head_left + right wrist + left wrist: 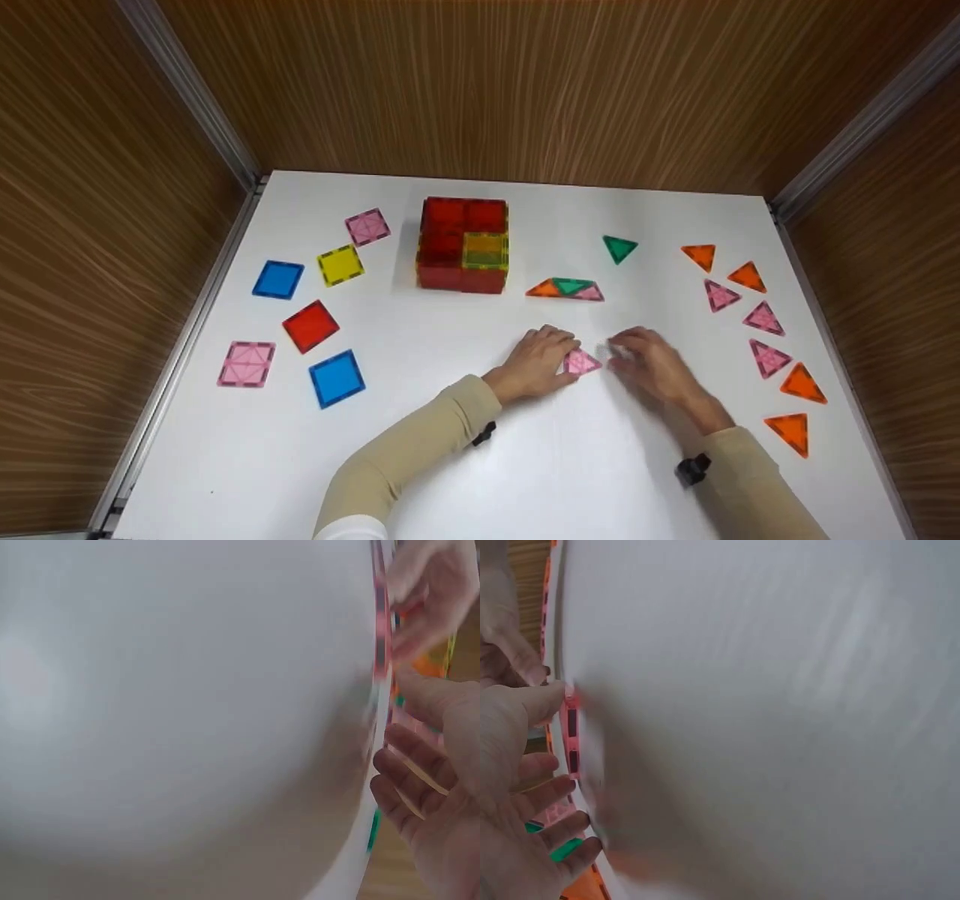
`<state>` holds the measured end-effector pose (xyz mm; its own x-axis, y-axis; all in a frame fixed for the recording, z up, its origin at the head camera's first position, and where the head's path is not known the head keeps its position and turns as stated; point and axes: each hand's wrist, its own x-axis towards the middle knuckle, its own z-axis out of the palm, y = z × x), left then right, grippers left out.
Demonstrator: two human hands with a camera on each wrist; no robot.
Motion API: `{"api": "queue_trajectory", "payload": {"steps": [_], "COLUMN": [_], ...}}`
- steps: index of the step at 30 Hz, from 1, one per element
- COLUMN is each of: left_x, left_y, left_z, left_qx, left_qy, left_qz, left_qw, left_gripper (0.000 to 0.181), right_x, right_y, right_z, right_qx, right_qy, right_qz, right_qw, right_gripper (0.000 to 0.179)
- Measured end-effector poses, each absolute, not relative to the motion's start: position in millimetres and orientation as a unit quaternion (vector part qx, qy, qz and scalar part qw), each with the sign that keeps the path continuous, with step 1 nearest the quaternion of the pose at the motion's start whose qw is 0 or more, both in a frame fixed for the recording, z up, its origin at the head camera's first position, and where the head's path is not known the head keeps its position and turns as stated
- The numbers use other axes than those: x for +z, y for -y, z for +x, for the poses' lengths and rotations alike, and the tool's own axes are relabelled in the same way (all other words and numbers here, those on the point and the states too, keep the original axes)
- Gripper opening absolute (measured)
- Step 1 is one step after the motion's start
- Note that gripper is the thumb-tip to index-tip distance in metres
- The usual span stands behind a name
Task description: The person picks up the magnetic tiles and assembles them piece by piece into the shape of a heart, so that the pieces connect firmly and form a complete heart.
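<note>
On the white table, my left hand (540, 361) holds a pink triangular magnetic tile (583, 363) by its left side, between thumb and fingers. The left wrist view shows the thumb at an edge of that pink tile (571, 731). Just right of it is my right hand (651, 364), blurred, apart from the tile, its fingers loosely bent with nothing visible in them. Beyond the hands lies a flat strip of joined triangles: an orange tile (543, 289), a green tile (572, 286) and a pink tile (590, 292).
A red box of magnetic tiles (448, 259) with a yellow tile (486, 250) on top stands at the back. Loose square tiles, including a red one (311, 326), lie left. A green triangle (620, 248) lies behind; several triangles, including an orange one (793, 433), lie right.
</note>
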<state>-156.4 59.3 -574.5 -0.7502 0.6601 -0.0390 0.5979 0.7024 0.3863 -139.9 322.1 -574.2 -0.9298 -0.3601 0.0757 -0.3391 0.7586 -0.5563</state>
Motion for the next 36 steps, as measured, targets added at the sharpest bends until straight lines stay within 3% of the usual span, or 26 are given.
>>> {"api": "queue_trajectory", "payload": {"steps": [6,16,21,29,36], "left_x": [-575,-576,-575,-575,-571], "left_y": [-58,-40,-27,-2,22], "left_z": [-159,-156,-155,-151,-153], "left_qx": [0.163,0.133,0.135,0.153,0.165], "left_qy": [-0.918,-0.917,-0.916,-0.915,-0.916], "left_qz": [0.353,0.367,0.368,0.359,0.342], "left_qw": [0.083,0.086,0.091,0.1,0.128], "left_gripper": [0.046,0.047,0.047,0.045,0.047], "right_x": [-567,-562,-563,-565,-563], "right_y": [-389,-458,-467,-459,-432], "right_z": [-167,-199,-206,-199,-182], "right_qx": [-0.245,-0.21,-0.207,-0.175,-0.195], "right_qy": [-0.965,-0.976,-0.974,-0.984,-0.979], "right_qz": [-0.094,0.031,0.05,0.004,-0.032], "right_qw": [0.008,0.056,0.084,0.045,0.059], "right_gripper": [0.044,0.062,0.071,0.058,0.057]}}
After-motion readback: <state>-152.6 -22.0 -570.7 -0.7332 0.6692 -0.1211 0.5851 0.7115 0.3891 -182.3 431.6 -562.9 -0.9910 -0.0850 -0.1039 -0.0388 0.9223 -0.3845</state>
